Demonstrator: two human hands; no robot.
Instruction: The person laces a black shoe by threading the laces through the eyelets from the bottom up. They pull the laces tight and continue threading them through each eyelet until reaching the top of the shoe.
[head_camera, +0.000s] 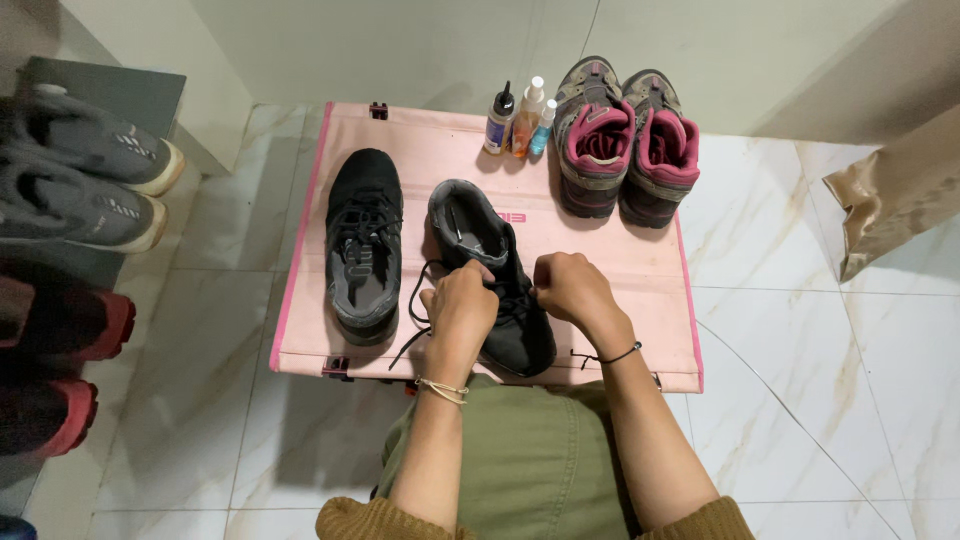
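Lacing is the step we read from the head view. Our left hand and right hand both sit on the black shoe, which lies near the middle of the pink table with its toe toward us and its open heel end pointing away. Both hands are curled closed. The left pinches the black lace, which loops out to that side of the shoe and trails toward the table's near edge. The right is closed at the eyelets, though we cannot see just what its fingertips grip. As we judge it, the next move calls for fine fingertip work: keeping the lace taut and feeding or pulling it through the eyelets without letting the shoe slide.

The shoe looks like a dark low sneaker with a grey lining and matte upper. Its mate lies just left of it, apart and laced. Beyond the black shoe, at the table's far edge, stand three small bottles, and just right of them a grey-and-pink pair of shoes. Well left of the black shoe, off the table, more shoes sit on a rack.
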